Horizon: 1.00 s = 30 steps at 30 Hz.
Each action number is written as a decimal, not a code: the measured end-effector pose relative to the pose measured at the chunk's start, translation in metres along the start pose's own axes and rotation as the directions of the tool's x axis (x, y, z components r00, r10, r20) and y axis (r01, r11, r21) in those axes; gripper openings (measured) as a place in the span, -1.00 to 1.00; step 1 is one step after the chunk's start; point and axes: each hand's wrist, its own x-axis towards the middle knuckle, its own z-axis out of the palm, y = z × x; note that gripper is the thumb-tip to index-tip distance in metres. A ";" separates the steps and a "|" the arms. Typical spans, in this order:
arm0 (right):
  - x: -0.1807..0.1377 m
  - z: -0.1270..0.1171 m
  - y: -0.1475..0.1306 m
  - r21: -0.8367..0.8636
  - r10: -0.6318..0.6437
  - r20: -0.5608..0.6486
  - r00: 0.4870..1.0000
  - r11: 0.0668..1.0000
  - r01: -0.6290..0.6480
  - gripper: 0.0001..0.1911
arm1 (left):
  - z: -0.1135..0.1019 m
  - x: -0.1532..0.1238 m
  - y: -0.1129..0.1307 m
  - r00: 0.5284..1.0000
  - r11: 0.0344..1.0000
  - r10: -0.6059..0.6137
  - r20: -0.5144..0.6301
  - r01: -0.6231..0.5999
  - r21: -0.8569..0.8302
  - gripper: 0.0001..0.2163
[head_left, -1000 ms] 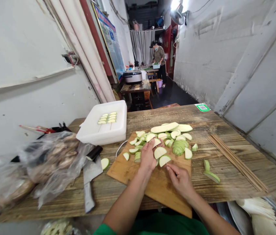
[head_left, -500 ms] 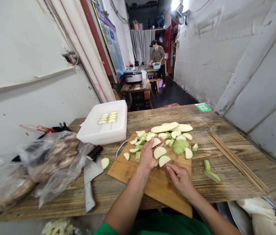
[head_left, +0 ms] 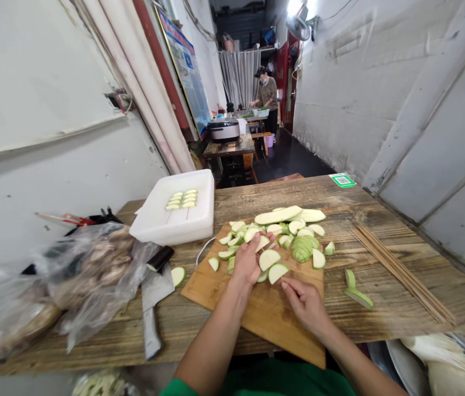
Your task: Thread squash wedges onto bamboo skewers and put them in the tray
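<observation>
My left hand (head_left: 249,259) is closed around a half-moon zucchini slice (head_left: 262,242), with its fingers partly hidden behind the slices. Two more slices (head_left: 269,259) hang in a row below it, towards my right hand. Between the thumb and fingers of my right hand (head_left: 302,297) is the end of a thin wooden skewer (head_left: 282,279) that runs into the lowest slice (head_left: 277,272). Both hands are above a wooden cutting board (head_left: 273,324). Behind them lies a heap of cut zucchini (head_left: 302,248), with long halves (head_left: 277,215) at its far side.
A white plastic box (head_left: 172,234) with two finished skewers on top stands back left. A cleaver (head_left: 150,324) and a plastic bag of food (head_left: 96,258) lie left. Bare skewers (head_left: 401,272) lie right. A person (head_left: 266,93) works at a far table.
My hands have stayed almost in place; a further pale slice shows by my left fingertips. The far person has lowered a light container onto the table.
</observation>
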 end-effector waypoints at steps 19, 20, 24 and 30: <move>0.000 0.000 0.001 -0.037 -0.011 0.032 0.999 0.999 0.013 -0.69 | -0.007 0.009 0.011 0.993 0.994 0.097 -0.059 -0.100 -0.047 -0.75; 0.000 0.000 0.001 -0.038 -0.019 0.041 0.999 0.999 0.020 -0.69 | -0.009 0.010 0.012 0.992 0.992 0.112 -0.057 -0.115 -0.048 -0.78; -0.001 0.000 0.000 -0.028 -0.029 0.056 0.998 0.999 0.030 -0.69 | -0.012 0.012 0.011 0.991 0.991 0.122 -0.062 -0.125 -0.043 -0.87; -0.001 0.000 0.000 -0.037 -0.041 0.051 0.998 0.998 0.042 -0.70 | -0.006 0.008 0.011 0.989 0.992 0.121 -0.090 -0.124 -0.026 -0.89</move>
